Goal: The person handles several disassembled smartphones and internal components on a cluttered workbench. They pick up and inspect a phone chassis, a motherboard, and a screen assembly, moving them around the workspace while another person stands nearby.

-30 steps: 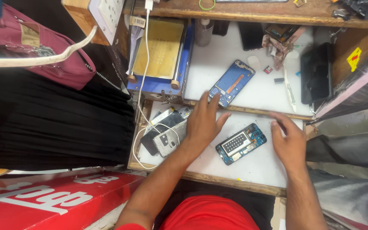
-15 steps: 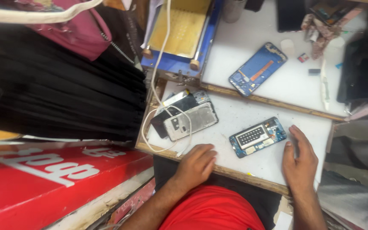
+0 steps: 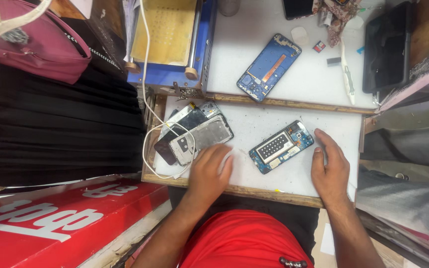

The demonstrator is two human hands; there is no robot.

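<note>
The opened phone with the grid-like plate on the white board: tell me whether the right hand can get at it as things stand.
Probably yes. The right hand lies flat on the white board just beside the opened phone, fingertips near its corner, with nothing between them.

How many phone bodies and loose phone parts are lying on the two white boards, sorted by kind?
Opened blue phone bodies: 2, one between the hands, one on the upper board.
Stacked phone panels by the cable: about 3; the overlap hides an exact count.
Black phone at the top edge: 1.
Total: about 6.
</note>
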